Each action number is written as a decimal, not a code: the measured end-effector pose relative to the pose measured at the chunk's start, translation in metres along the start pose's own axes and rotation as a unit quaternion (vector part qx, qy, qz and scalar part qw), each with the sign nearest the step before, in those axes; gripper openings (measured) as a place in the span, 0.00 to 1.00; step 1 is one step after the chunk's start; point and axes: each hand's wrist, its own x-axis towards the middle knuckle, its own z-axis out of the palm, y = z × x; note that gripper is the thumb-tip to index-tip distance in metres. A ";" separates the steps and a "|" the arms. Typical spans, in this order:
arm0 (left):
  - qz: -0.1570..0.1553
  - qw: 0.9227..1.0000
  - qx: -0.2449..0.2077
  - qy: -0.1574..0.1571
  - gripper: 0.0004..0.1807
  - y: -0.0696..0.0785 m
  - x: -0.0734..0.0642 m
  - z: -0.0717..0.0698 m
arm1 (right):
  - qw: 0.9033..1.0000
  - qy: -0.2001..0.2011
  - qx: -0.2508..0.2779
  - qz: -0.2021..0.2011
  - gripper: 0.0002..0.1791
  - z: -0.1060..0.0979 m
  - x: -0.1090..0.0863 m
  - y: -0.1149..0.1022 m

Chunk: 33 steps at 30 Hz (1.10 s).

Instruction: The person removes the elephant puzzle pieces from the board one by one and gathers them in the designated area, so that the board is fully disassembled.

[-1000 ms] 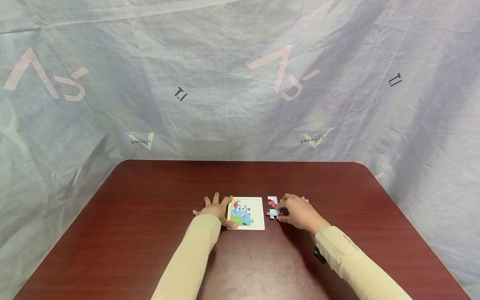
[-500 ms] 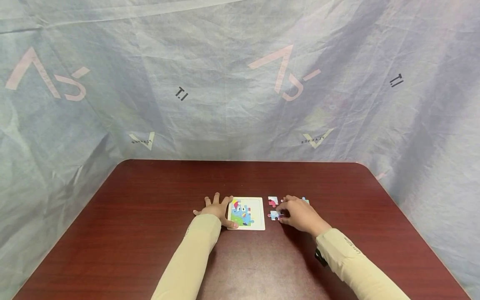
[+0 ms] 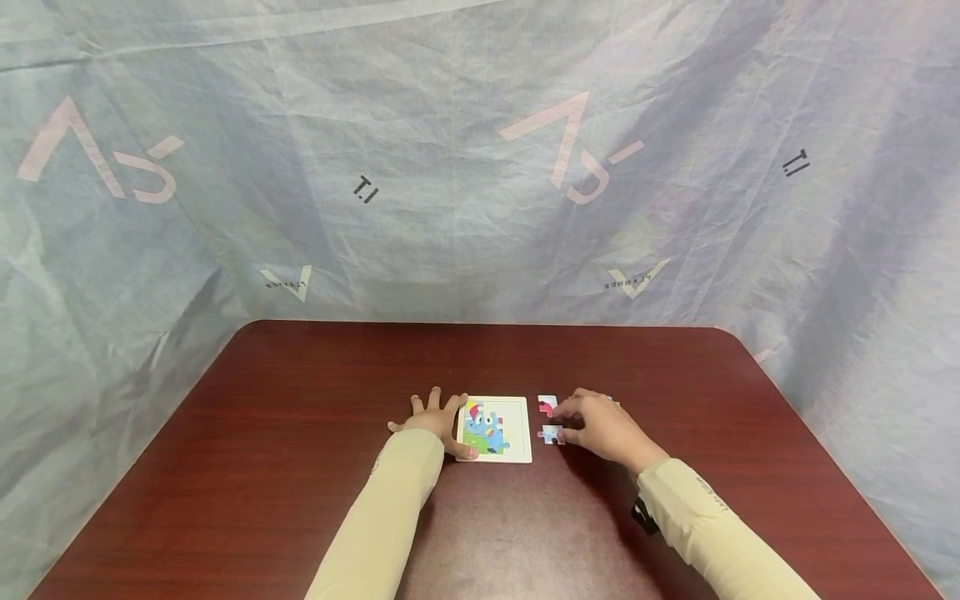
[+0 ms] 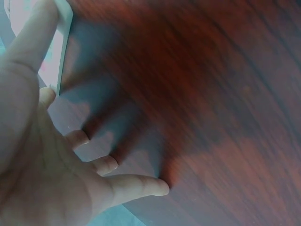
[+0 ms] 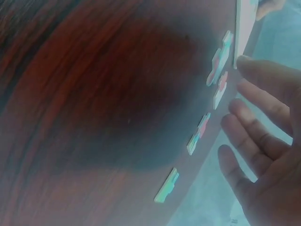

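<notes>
A square white puzzle board (image 3: 517, 425) lies on the table, its left part filled with a blue cartoon elephant picture. My left hand (image 3: 429, 423) is spread at its left side, with thumb and index finger resting on the board's edge. To the right of the board lie two loose jigsaw pieces: a red-and-white one (image 3: 547, 404) and a pale blue one (image 3: 551, 434) nearer the front. My right hand (image 3: 600, 427) hovers over this area, fingers loosely bent and thumb beside the pale blue piece. In the right wrist view nothing shows between the fingers of the right hand (image 5: 263, 127).
More jigsaw pieces lie in a line in the right wrist view, among them a multicoloured piece (image 5: 198, 134) and a greenish piece (image 5: 167, 186). In the head view my right hand partly hides them. A grey cloth (image 3: 450, 167) hangs behind the dark red table (image 3: 337, 367).
The pale blue piece has shifted slightly toward the person, and the right hand has moved a little the same way. My left hand stays on the board.
</notes>
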 end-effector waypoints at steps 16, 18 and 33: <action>-0.003 1.000 0.014 0.006 0.57 -0.017 0.032 0.022 | 0.983 0.023 0.179 0.041 0.15 0.019 0.012 -0.018; -0.006 1.000 0.009 0.004 0.58 -0.017 0.034 0.023 | 0.980 0.025 0.192 0.048 0.15 0.021 0.013 -0.021; -0.005 1.000 0.001 -0.004 0.55 -0.008 0.018 0.012 | 0.978 0.039 0.185 0.091 0.15 0.038 0.025 -0.042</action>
